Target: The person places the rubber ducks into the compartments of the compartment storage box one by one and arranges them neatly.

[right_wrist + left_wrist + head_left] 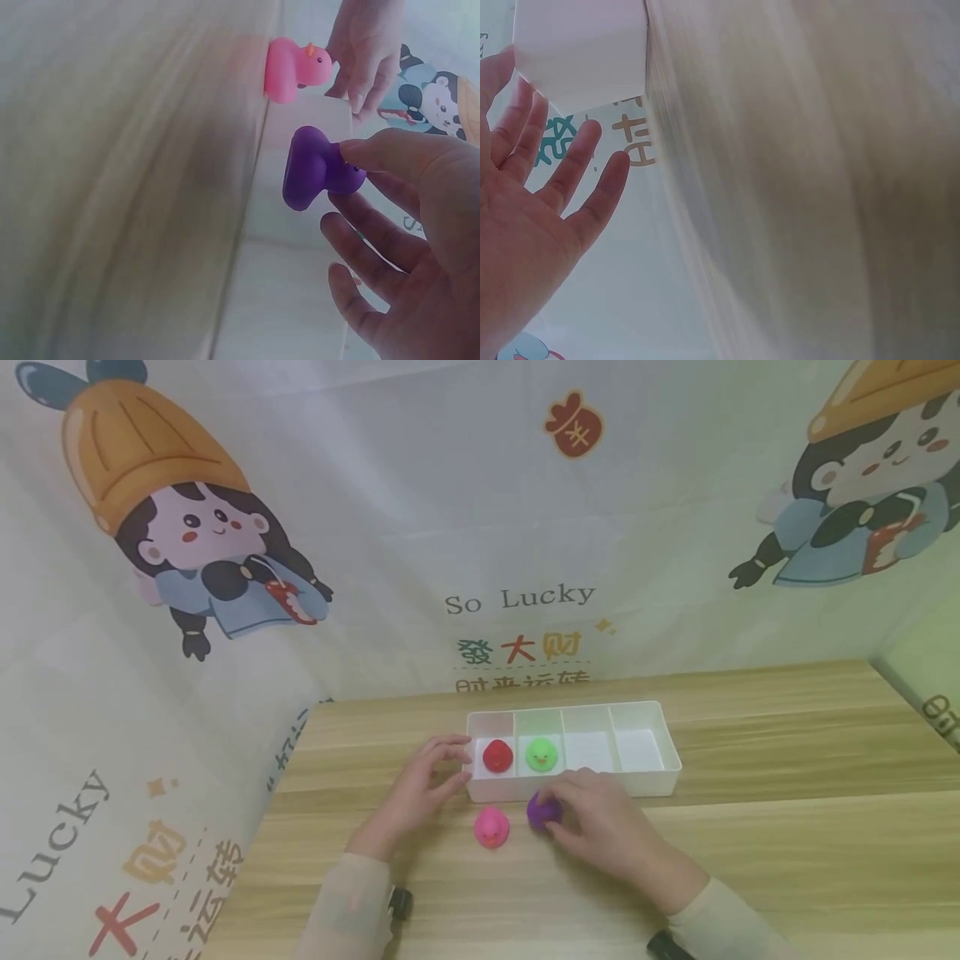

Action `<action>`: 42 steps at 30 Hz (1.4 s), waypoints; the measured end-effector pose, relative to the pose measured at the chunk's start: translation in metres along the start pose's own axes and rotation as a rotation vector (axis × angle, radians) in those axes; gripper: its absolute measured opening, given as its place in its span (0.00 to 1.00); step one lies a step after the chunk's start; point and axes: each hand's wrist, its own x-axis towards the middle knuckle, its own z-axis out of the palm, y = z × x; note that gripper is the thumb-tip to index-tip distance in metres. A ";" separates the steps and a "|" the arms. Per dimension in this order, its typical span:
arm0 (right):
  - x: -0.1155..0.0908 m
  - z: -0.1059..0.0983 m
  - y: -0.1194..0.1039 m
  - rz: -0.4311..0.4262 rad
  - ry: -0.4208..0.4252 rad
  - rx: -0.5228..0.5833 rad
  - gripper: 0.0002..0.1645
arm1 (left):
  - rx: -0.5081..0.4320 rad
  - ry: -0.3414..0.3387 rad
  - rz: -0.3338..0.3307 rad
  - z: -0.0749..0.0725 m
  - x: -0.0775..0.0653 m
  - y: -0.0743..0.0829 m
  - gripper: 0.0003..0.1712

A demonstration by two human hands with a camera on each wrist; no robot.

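Note:
Between the thumb and fingers of my right hand [603, 827] is a purple rubber duck [319, 169], pinched by its head. In the right wrist view its flat base is lifted off the table. My left hand [420, 789] rests its fingers at the left end of the white divided tray [573, 787], fingers spread and relaxed. A red rubber duck [497, 757] sits in the tray's leftmost compartment, and a green rubber duck [542, 755] in the one beside it. In front of the tray a pink rubber duck [491, 827] stands upright on the table.
The two right compartments of the tray [585, 52] show bare white floors. The wooden table [787, 827] ends at a printed cloth backdrop [405, 527] behind and at the left. Black wrist straps [401, 903] show at the sleeves.

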 end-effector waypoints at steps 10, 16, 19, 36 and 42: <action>0.002 -0.012 -0.002 -0.024 0.062 -0.009 0.16 | -0.029 0.003 -0.026 0.001 0.000 -0.003 0.10; 0.002 -0.019 -0.002 -0.023 0.091 -0.014 0.17 | -0.009 -0.009 -0.041 0.002 -0.001 -0.002 0.11; 0.003 -0.023 -0.002 -0.028 0.101 -0.015 0.16 | 0.000 -0.020 -0.039 0.001 0.000 0.000 0.11; 0.008 -0.041 0.000 -0.086 0.136 0.001 0.18 | -0.010 -0.009 -0.032 0.001 0.000 -0.002 0.10; 0.010 -0.045 0.000 -0.085 0.136 0.005 0.17 | -0.001 -0.023 -0.031 0.000 -0.001 -0.003 0.10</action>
